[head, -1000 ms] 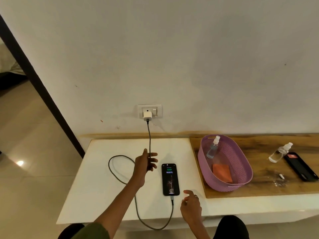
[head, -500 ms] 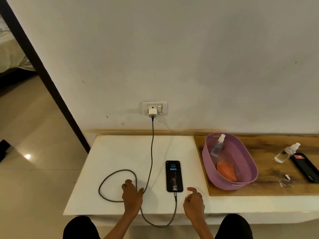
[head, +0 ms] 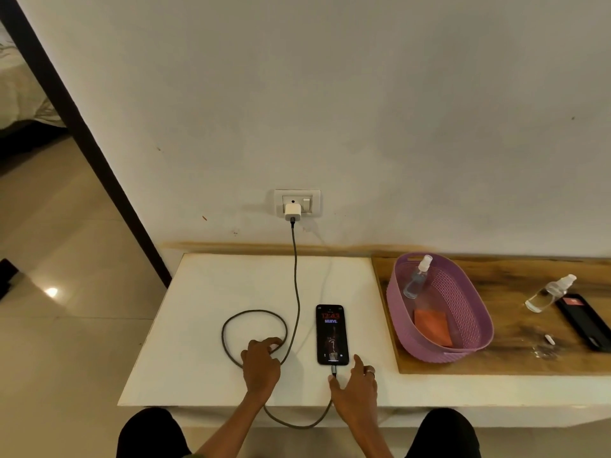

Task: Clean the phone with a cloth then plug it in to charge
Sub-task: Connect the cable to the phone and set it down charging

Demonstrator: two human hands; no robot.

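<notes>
Phone (head: pixel 332 334) lies lit on the bench (head: pixel 205 375), just beyond the open, empty right hand (head: pixel 355 388). Left hand (head: pixel 261 365), fingers spread, presses the cable (head: pixel 296 285) loop; a tug could unseat the plug.

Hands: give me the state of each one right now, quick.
Left hand: open, palm down, fingers resting on the cable loop, gripping nothing.
Right hand: open, fingers spread beside the plug end of the phone, holding nothing.

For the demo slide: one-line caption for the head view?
Phone lit and cabled to wall charger; left hand on cable loop, right hand by the plug.
</notes>
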